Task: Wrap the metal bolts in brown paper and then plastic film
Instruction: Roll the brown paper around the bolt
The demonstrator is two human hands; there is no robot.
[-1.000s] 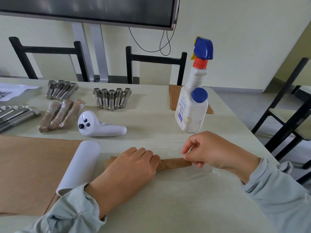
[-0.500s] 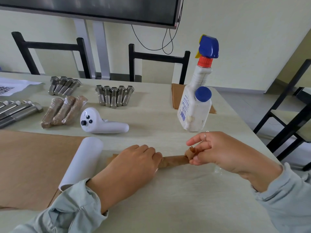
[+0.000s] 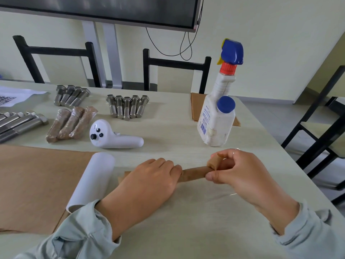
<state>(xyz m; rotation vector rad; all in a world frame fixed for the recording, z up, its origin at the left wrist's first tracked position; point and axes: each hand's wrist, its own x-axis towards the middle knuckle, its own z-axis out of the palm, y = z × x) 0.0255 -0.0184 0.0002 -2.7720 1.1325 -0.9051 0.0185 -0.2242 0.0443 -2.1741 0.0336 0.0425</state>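
Brown-paper roll (image 3: 194,174), presumably with a bolt inside, lies across the lower middle of the frame on the pale table (image 3: 186,230), atop what appears to be a sheet of clear plastic film (image 3: 214,199). The left hand (image 3: 147,186) presses down on the roll's left part, fingers curled over it, while the right hand (image 3: 240,174) pinches the loose paper at the right end and folds it up and inward. Judging by this, the step in hand is closing the paper end before the film goes on; doing it well likely means holding the roll steady under the left hand, creasing the flap tight against the bolt's end so nothing slips out, then keeping the fold down as the film is rolled over it. Just left of the hands lies a white roll (image 3: 91,182) on a large brown paper sheet (image 3: 37,184). In the upper left, three finished wrapped bolts (image 3: 71,124) lie beside a white controller (image 3: 113,137), with bare metal bolts (image 3: 127,107) in a row behind them and more further left. A white spray bottle (image 3: 218,113) stands in the upper right of the table, near the right hand.
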